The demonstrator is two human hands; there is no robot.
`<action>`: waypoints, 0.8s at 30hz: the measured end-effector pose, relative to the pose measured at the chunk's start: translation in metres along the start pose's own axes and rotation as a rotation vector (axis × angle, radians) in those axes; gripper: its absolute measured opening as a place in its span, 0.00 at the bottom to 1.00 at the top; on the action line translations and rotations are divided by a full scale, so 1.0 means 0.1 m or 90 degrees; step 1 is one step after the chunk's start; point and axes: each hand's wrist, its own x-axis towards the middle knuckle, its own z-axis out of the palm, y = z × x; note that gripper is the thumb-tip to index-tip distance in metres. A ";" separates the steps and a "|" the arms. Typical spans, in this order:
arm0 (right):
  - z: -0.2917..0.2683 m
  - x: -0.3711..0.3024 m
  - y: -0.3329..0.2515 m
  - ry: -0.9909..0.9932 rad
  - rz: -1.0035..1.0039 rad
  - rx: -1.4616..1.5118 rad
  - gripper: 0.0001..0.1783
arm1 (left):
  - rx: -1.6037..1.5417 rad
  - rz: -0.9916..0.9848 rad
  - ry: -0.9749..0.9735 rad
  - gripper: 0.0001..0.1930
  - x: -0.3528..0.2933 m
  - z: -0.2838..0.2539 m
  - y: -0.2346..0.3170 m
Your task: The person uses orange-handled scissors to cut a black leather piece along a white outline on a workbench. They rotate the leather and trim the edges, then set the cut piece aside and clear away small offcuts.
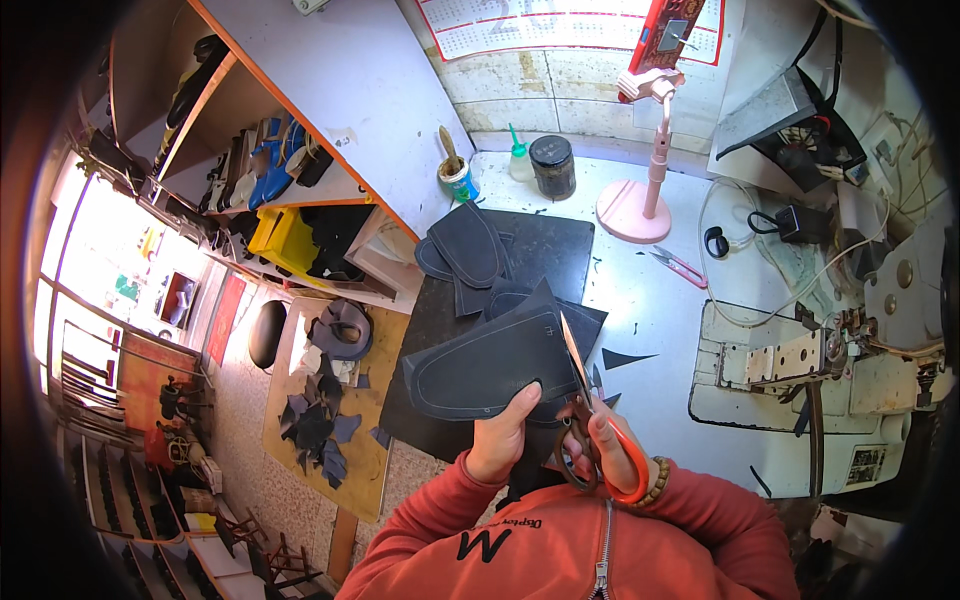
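Observation:
My left hand (502, 432) grips the lower edge of a dark leather piece (478, 368), its thumb on top. A pale outline with a rounded left end is drawn on the leather. In my right hand (612, 452) are large scissors (631, 462) with orange-red and dark handle loops. Their blades point away from me along the leather's right edge, and I cannot tell whether they touch it. Under and beyond this piece lie more dark leather pieces (467, 248), some with similar outlines. A thin pointed offcut (626, 358) rests right of the blades.
A black mat (556, 247) covers the table's left part. At the back stand a brush in a can (459, 182), a small bottle (521, 163), a dark jar (553, 170) and a pink stand (633, 212). Red-handled snips (682, 268) and a sewing machine (790, 362) are right. Scraps (322, 425) lie lower left.

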 end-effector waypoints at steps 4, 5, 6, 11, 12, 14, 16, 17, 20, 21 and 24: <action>0.01 0.00 0.01 0.010 -0.001 0.000 0.35 | 0.007 0.000 -0.001 0.11 -0.01 0.03 0.03; 0.01 0.00 0.02 0.008 -0.002 0.005 0.35 | -0.008 -0.013 0.006 0.10 -0.02 0.03 0.03; 0.01 0.00 0.02 0.007 -0.003 0.008 0.35 | -0.022 -0.021 0.008 0.10 -0.02 0.04 0.04; 0.01 0.00 0.03 0.015 -0.010 0.012 0.33 | -0.024 -0.026 0.006 0.10 -0.03 0.06 0.06; 0.01 0.00 0.03 0.017 -0.010 0.009 0.33 | -0.019 -0.031 0.003 0.10 -0.03 0.07 0.07; 0.00 -0.01 0.02 0.021 -0.012 -0.003 0.33 | -0.015 -0.025 0.009 0.10 -0.03 0.08 0.08; 0.00 -0.02 0.01 0.022 -0.016 -0.009 0.32 | -0.019 -0.003 0.028 0.09 -0.02 0.10 0.07; 0.00 -0.02 0.00 0.020 -0.019 -0.012 0.32 | -0.024 -0.008 0.024 0.09 -0.03 0.10 0.08; 0.01 -0.02 -0.01 0.026 -0.014 -0.025 0.33 | -0.031 -0.024 0.014 0.10 -0.04 0.10 0.09; 0.01 -0.02 -0.02 0.025 -0.011 -0.031 0.34 | -0.028 -0.028 0.012 0.11 -0.04 0.09 0.09; 0.00 0.00 -0.04 0.021 -0.014 -0.045 0.36 | -0.007 -0.038 0.013 0.12 -0.05 0.06 0.07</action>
